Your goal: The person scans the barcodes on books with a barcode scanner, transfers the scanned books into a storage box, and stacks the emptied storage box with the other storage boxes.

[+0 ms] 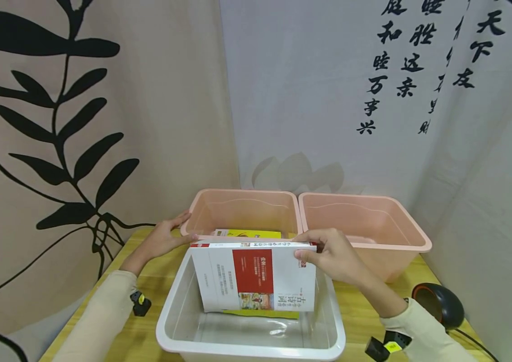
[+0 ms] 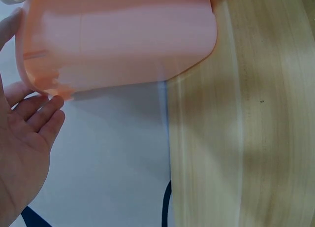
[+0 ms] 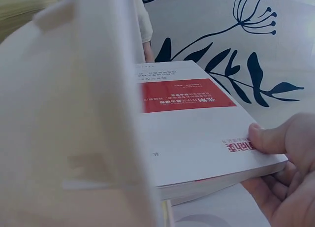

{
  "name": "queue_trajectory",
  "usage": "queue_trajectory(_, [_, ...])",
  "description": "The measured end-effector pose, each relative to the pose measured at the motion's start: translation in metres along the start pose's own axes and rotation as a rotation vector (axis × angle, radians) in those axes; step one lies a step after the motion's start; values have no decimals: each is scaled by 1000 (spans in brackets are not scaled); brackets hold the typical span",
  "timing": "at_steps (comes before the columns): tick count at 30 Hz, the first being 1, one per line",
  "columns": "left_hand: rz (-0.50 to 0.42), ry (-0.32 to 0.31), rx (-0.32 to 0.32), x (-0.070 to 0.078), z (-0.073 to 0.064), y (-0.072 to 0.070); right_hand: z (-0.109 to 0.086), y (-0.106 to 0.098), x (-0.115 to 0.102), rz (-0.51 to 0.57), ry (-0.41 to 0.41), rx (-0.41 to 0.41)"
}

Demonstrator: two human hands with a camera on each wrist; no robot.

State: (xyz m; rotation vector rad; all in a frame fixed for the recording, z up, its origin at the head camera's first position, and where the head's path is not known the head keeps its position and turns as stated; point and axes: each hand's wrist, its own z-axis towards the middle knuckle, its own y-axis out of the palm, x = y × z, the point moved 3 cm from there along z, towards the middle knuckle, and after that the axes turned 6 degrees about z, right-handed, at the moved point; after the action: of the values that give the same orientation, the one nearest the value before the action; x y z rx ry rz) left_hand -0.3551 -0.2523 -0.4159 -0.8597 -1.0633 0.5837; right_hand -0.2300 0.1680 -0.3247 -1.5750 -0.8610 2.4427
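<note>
In the head view, a thick white book (image 1: pixel 256 276) with a red block on its cover stands tilted over the white bin (image 1: pixel 165 322). My right hand (image 1: pixel 334 254) grips the book's upper right corner, thumb on the cover and fingers behind; the right wrist view shows this hold up close. Under the book's lower edge shows a yellow-green item (image 1: pixel 262 313). At the near left corner of the left pink bin (image 1: pixel 246 198), my left hand (image 1: pixel 163 241) touches the rim with fairly straight fingers and thumb spread around the corner. Inside that bin is a yellow book (image 1: pixel 256 234), partly hidden.
Beside the left bin stands a second pink bin (image 1: pixel 350 221), close against it. A black rounded object (image 1: pixel 450 306) with a cable sits at the right on the wooden table (image 1: pixel 147 281). Printed curtains (image 1: pixel 183 100) hang behind and along the sides.
</note>
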Motion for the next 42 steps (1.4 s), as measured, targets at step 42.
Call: queue_trajectory(42, [-4,-24,-14,2,0,0,-16,-93,-57,-117,-118,141])
